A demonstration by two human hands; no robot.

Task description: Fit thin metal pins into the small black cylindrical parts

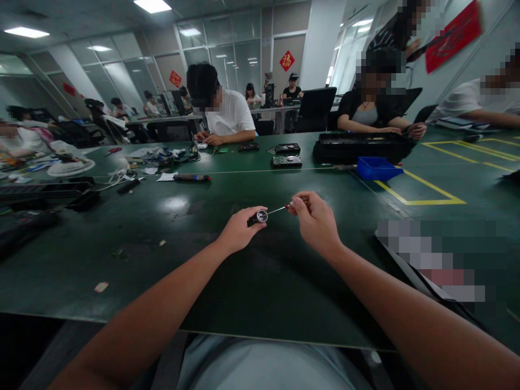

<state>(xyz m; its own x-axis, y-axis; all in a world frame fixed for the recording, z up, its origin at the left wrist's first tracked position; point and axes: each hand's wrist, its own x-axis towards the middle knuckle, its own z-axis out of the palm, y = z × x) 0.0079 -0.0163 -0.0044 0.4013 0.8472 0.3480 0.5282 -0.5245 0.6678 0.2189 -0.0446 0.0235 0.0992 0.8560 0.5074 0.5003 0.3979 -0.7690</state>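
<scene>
My left hand is closed around a small black cylindrical part with a pale ring at its open end, held above the green table. In my right hand is a screwdriver with a thin metal shaft and a reddish handle, mostly covered by my fingers. The shaft points left, and its tip is at the open end of the black part. Whether the tip touches something inside is too small to tell.
Ahead lie circuit-board devices, a blue bin and a long black housing. A dark cylindrical tool and tangled cables are at the left. A person in a white shirt works opposite; papers lie on the right.
</scene>
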